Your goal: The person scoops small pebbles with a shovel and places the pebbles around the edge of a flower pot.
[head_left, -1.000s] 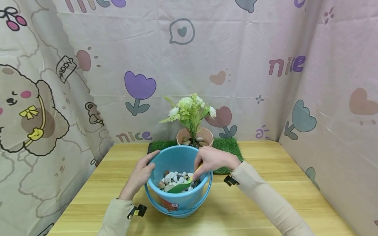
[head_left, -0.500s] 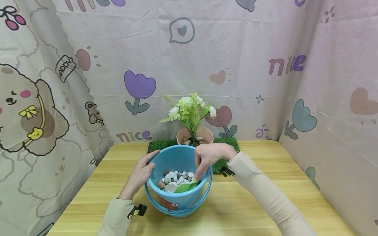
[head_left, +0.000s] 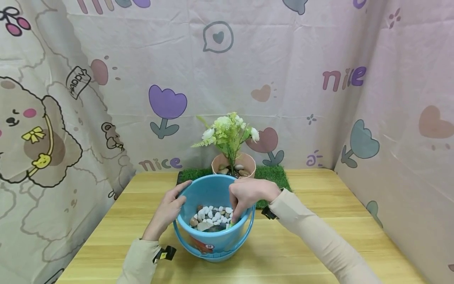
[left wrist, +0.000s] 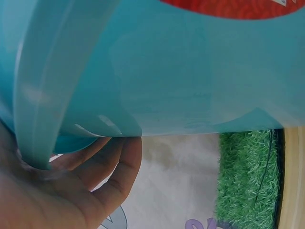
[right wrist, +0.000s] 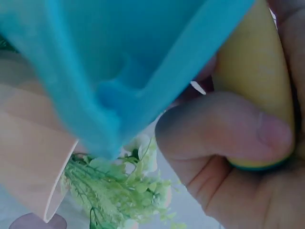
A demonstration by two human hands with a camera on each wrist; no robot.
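A light blue bucket [head_left: 227, 242] stands on the wooden table with white, brown and grey pebbles [head_left: 212, 214] in it. My left hand [head_left: 166, 212] holds the bucket's left rim; in the left wrist view its bent fingers [left wrist: 125, 167] touch the bucket's wall. Inside the right part of the bucket, my right hand [head_left: 251, 193] grips a small garden trowel by its yellow handle [right wrist: 255, 67]. The thumb [right wrist: 228, 126] lies across that handle. Only a sliver of green shows below the hand in the head view; the trowel's blade is hidden.
Behind the bucket, a pink flowerpot [head_left: 244, 162] with white flowers and green leaves [head_left: 228, 132] stands by a strip of artificial grass [head_left: 274, 175]. The bucket's handle [head_left: 250, 232] hangs down at its front. A printed cloth [head_left: 227, 79] encloses the table [head_left: 319, 236].
The trowel's green blade, visible over the pebbles before, has gone out of sight. My right hand has moved slightly left and lower into the bucket. The left hand keeps its place on the rim.
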